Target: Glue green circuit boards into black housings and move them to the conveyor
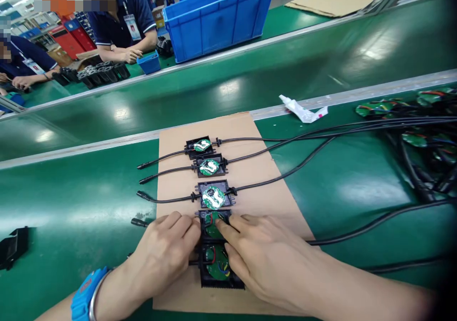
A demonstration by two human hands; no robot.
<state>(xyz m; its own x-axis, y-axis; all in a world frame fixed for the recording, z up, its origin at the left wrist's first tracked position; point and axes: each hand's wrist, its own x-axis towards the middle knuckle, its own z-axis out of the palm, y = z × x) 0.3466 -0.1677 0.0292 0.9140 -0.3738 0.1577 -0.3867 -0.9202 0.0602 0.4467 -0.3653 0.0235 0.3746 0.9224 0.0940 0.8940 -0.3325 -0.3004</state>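
Observation:
Five small black housings lie in a column on a brown cardboard sheet [178, 287]. In the upper three, the round green boards [213, 197] bear white paste. The fourth housing [203, 235] is between my hands, its green board [213, 228] showing a red wire. My left hand [167, 249] is closed at its left edge, over the short cable. My right hand [255, 245] grips the right edge, its index fingertip touching the board. The nearest housing [221, 283] holds a board with red, blue and yellow wires, beside my right thumb.
Long black cables [285, 171] run right toward a pile of wired boards [421, 140]. A crumpled white tube [303, 111] lies behind the cardboard. A black part [14, 247] rests at far left. Across the line are blue bins [217, 26] and two people [121, 16].

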